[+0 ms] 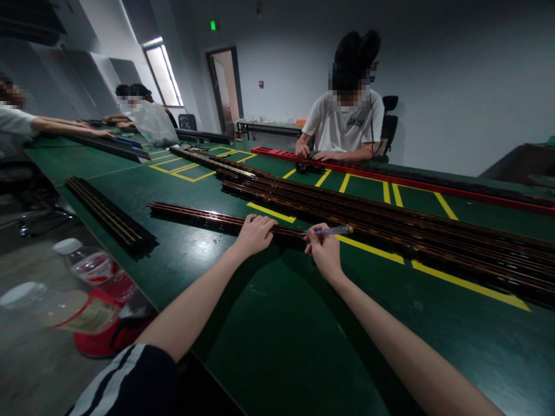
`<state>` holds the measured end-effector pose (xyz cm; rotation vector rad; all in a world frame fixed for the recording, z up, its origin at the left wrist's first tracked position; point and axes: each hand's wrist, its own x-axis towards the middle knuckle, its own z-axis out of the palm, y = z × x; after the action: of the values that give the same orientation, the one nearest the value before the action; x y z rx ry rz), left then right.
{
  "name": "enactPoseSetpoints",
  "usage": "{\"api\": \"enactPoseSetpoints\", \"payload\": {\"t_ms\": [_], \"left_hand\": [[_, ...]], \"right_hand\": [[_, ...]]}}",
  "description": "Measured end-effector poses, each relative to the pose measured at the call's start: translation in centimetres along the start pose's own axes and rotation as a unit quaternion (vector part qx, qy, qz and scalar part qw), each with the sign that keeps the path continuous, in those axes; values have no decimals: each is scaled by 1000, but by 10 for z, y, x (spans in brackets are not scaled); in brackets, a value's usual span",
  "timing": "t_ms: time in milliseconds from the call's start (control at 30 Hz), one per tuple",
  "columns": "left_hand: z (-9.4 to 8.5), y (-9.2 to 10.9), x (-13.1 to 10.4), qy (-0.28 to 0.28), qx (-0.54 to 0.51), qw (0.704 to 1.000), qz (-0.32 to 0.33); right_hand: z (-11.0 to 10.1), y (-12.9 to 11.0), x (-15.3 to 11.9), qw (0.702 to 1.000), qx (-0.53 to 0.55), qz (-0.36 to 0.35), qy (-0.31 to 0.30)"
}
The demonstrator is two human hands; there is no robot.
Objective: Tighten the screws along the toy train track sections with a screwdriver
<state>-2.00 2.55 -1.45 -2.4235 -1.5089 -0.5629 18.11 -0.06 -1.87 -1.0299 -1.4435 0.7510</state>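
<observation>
A long dark rail with copper-coloured strips (208, 217) lies across the green table in front of me. My left hand (255, 234) is closed over this rail from above, a little short of its right end. In my right hand (324, 249) is a slim screwdriver with a clear handle (336, 230), pinched between thumb and fingers. Its tip points left, at the rail's right end; whether it touches cannot be made out. Just beyond lies a bundle of similar dark rails (381, 222).
Another dark rail (108, 216) lies near the left table edge. Bottles (97, 268) stand beside a red stool (93, 342) below it. Yellow tape (368, 248) marks the table. Opposite, a co-worker (347, 124) handles dark parts by a long red rail (416, 182); more people sit at far left.
</observation>
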Motion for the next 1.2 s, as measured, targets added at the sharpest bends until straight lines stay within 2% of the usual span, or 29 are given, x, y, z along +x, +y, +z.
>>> {"api": "enactPoseSetpoints", "payload": {"t_ms": [600,1000,1200], "left_hand": [[1,4,0,4,17,1000,12],[-1,5,0,-4,10,1000,9],[-2,5,0,-9,-1,1000,11]], "right_hand": [[0,3,1,1000,6,9,15],[-1,0,-1,995,54,23,79],[-2,0,-1,996,51,28,72]]}}
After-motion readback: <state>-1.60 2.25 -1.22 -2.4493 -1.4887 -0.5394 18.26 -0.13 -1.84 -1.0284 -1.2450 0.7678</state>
